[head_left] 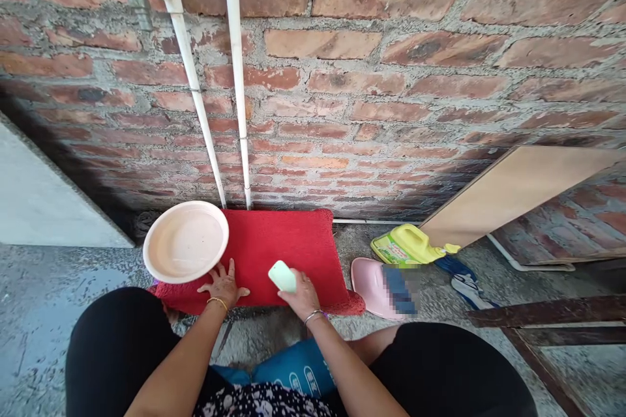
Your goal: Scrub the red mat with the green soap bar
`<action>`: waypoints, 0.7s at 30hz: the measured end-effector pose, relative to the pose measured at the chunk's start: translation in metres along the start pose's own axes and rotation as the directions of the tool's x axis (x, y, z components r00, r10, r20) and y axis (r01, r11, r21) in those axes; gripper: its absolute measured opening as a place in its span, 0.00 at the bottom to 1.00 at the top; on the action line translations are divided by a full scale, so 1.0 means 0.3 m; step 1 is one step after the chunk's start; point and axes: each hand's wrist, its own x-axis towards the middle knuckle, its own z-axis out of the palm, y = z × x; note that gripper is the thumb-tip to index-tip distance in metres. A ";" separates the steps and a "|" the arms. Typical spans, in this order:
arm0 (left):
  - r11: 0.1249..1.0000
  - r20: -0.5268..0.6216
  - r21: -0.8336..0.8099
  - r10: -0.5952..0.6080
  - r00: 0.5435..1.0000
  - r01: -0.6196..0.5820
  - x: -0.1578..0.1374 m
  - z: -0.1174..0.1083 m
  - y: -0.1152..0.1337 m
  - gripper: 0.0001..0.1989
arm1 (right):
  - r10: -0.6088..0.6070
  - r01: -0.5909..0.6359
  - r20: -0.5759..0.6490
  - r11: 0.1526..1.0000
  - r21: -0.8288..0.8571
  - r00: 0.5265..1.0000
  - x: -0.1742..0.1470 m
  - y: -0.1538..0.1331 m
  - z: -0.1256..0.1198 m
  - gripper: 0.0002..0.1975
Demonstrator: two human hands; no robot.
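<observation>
Pink basin of water, red mat, soap in right hand

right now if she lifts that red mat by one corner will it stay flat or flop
The red textured mat would probably flop: its near right corner already curls up. It looks soft, so likely light unless soaked; the concrete floor beside it looks wet. The left hand presses it flat while the right hand holds a pale green soap bar.

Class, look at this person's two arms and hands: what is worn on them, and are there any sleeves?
Both forearms are bare, with no sleeves in view. The left hand has a thin gold-coloured bangle at the wrist; the right hand has a thin silver-coloured bangle. No gloves; rings cannot be made out.
</observation>
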 end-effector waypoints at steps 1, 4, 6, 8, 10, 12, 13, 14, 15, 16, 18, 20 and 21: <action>1.000 -0.003 0.001 -0.001 1.000 0.001 0.001 0.001 0.000 0.48 | -0.059 0.060 0.055 0.998 -0.025 0.997 -0.011 -0.025 0.018 0.34; 1.000 0.000 0.003 0.000 1.000 0.000 0.006 0.005 -0.003 0.49 | -0.102 0.120 0.168 0.987 -0.103 0.981 -0.037 -0.080 0.047 0.36; 1.000 0.009 0.005 0.000 1.000 0.000 0.008 0.006 -0.004 0.49 | -0.088 0.116 0.185 0.983 -0.143 0.979 -0.041 -0.089 0.034 0.36; 1.000 0.019 0.007 -0.003 1.000 0.002 0.011 0.006 -0.004 0.50 | -0.047 0.076 0.158 0.981 -0.177 0.986 -0.034 -0.072 -0.002 0.37; 1.000 0.029 0.008 -0.005 1.000 0.005 0.013 0.006 -0.004 0.50 | 0.046 -0.027 0.091 0.981 -0.193 0.995 -0.020 -0.032 -0.050 0.35; 1.000 0.027 0.010 -0.003 1.000 0.003 0.014 0.008 -0.003 0.50 | 0.166 -0.164 0.004 0.974 -0.158 0.986 -0.005 0.018 -0.092 0.32; 1.000 0.022 0.012 -0.001 1.000 0.001 0.014 0.009 -0.003 0.50 | 0.222 -0.225 -0.038 0.967 -0.117 0.974 0.002 0.042 -0.108 0.31; 1.000 0.017 0.012 0.001 1.000 -0.002 0.014 0.008 -0.002 0.50 | 0.264 -0.269 -0.076 0.961 -0.067 0.961 0.008 0.062 -0.118 0.30; 1.000 0.016 0.012 0.003 1.000 -0.003 0.012 0.007 -0.002 0.50 | 0.289 -0.292 -0.106 0.956 -0.013 0.951 0.012 0.076 -0.122 0.29; 1.000 0.019 0.009 0.004 1.000 -0.004 0.010 0.004 -0.002 0.50 | 0.298 -0.296 -0.126 0.955 0.033 0.946 0.015 0.082 -0.122 0.29; 1.000 0.031 0.001 0.002 1.000 -0.002 0.004 -0.005 -0.001 0.49 | 0.272 -0.263 -0.136 0.962 0.078 0.953 0.016 0.071 -0.107 0.29; 1.000 0.039 -0.005 -0.003 0.999 0.003 -0.003 -0.016 -0.001 0.49 | 0.210 -0.205 -0.097 0.977 0.055 0.973 0.010 0.034 -0.077 0.30; 1.000 0.042 -0.007 -0.005 0.999 0.005 -0.007 -0.020 -0.002 0.49 | 0.169 -0.167 -0.062 0.986 0.026 0.984 0.006 0.010 -0.060 0.31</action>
